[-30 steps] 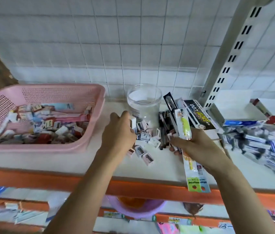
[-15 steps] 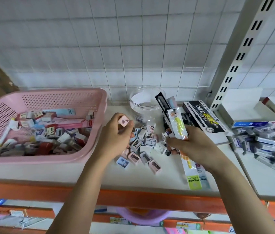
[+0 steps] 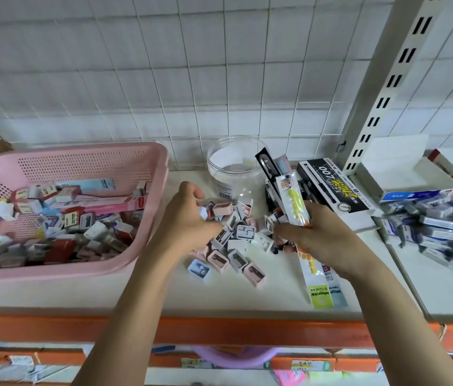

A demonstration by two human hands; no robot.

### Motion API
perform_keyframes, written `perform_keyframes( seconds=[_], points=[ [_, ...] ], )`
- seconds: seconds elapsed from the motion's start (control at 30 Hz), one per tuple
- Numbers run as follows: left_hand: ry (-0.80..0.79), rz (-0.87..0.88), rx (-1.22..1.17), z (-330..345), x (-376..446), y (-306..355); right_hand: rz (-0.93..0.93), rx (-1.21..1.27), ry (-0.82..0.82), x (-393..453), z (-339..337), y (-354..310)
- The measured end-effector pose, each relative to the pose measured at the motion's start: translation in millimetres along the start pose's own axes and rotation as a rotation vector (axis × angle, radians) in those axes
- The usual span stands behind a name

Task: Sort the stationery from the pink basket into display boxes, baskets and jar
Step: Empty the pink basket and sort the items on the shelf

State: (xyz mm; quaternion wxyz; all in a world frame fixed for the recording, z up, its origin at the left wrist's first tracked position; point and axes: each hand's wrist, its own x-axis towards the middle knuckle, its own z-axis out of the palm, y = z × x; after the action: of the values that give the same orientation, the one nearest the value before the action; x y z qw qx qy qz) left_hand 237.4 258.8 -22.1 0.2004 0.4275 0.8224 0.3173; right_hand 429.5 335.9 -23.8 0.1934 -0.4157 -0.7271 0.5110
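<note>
White shelf [image 3: 136,291] against tiled wall, pink basket [image 3: 150,174] at left, small sharpeners [image 3: 221,238] pinched from a heap by left hand [image 3: 189,221], packaged pens [image 3: 293,201] gripped in right hand [image 3: 320,238], clear jar [image 3: 233,168] behind.

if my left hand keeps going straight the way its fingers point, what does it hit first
Most likely the heap of small sharpener boxes that the left hand already reaches into; the clear jar stands behind it, though depth is unclear.

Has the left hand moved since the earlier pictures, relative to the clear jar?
Yes. The left hand came down and left from beside the clear jar onto the sharpener pile.
</note>
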Motion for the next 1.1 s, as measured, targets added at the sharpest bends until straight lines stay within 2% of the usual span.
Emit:
perform_keyframes(
  seconds=[0.17, 0.43, 0.57, 0.7, 0.77, 0.83, 0.97, 1.03, 1.1],
  points=[
    [0.015, -0.109, -0.222, 1, -1, -9, 0.003, 0.017, -0.005, 2, 1, 1],
    [0.083, -0.032, -0.414, 8, -1, -6, 0.001, 0.062, -0.024, 1, 2, 0],
    [0.158, 0.071, -0.279, 6, -5, 5, 0.003, 0.019, -0.015, 0, -1, 3],
    [0.074, -0.001, -0.317, 1, -5, 11, -0.011, -0.027, -0.018, -1, -2, 3],
    [0.043, -0.028, -0.223, 0, -1, 12, -0.014, -0.032, -0.013, -1, -3, 2],
    [0.046, 0.026, -0.154, -2, 1, 12, -0.012, -0.03, -0.006, -2, -2, 2],
    [0.078, 0.217, -0.254, -1, 2, 9, -0.01, -0.038, 0.015, -3, -2, 2],
    [0.077, 0.208, -0.303, 2, 3, 4, -0.009, -0.057, 0.021, -3, -2, 3],
    [0.006, 0.159, -0.439, 6, 5, -3, -0.009, -0.059, 0.021, -2, -1, 4]
  ],
)
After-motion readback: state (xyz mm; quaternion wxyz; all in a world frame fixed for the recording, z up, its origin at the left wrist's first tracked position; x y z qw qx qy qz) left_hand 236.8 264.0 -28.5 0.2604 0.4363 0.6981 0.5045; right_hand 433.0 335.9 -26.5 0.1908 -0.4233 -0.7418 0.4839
